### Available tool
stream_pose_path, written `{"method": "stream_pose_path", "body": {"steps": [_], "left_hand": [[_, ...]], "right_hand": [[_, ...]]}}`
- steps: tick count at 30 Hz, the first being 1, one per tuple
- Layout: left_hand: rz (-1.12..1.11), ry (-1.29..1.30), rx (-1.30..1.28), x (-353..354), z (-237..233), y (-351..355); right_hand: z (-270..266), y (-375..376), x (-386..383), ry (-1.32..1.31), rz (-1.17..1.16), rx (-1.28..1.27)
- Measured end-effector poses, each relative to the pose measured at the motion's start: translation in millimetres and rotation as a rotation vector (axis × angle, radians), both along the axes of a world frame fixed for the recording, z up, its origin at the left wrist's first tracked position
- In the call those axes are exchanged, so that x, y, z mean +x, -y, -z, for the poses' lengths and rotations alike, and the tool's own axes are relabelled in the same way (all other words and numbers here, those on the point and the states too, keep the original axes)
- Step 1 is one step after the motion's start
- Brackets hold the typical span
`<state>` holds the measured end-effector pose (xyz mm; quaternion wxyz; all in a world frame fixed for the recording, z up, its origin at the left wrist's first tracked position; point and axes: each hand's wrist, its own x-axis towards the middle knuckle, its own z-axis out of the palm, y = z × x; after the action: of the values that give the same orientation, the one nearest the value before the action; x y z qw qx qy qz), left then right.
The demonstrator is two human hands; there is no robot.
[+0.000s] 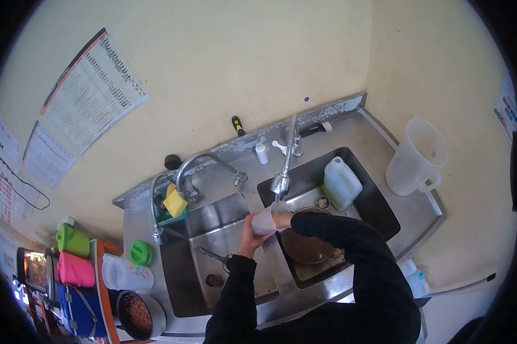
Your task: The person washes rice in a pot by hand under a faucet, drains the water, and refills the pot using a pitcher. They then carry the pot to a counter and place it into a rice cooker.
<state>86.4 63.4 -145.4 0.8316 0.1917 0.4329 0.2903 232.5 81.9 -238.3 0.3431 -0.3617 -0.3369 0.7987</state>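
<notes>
My left hand (247, 236) is wrapped round a whitish translucent cup-like container (262, 222), tilted on its side above the divider between two sink basins. At the container's open end is my right hand (282, 220), its fingers hidden, seemingly inside it. Just above hangs the spray tap head (280, 184), with what looks like water running down. A large brown round pan (304, 243) lies in the right basin (379, 215), partly under my right sleeve. In the left basin (215, 215) a dark-handled utensil (211, 253) rests near my left wrist.
A pale jerrycan (343, 183) leans in the right basin beside a drain strainer (322, 202). On the right stands a big translucent jug (416, 157). Curved taps (207, 155), a yellow sponge (175, 200) and a white bottle (261, 153) line the back. A pot of beans (138, 315) sits left.
</notes>
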Motion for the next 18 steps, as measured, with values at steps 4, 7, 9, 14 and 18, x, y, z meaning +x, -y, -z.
{"method": "stream_pose_path", "body": {"steps": [4,7,9,14,18], "left_hand": [[0.076,-0.012,-0.036,-9,-6,-18],[0.009,0.031,0.009,-13,-3,-14],[-0.014,0.113,0.069,-16,12,-15],[-0.057,0.107,0.197,-16,44,-23],[0.025,0.055,0.101,-26,47,-33]], "right_hand": [[-29,-8,1,-0.062,-0.037,-0.145],[-52,-9,-6,-0.146,-0.038,-0.238],[-67,-6,-10,-0.194,-0.031,-0.274],[-75,20,-30,-0.067,0.159,-0.002],[-93,48,-25,0.437,0.132,0.751]]}}
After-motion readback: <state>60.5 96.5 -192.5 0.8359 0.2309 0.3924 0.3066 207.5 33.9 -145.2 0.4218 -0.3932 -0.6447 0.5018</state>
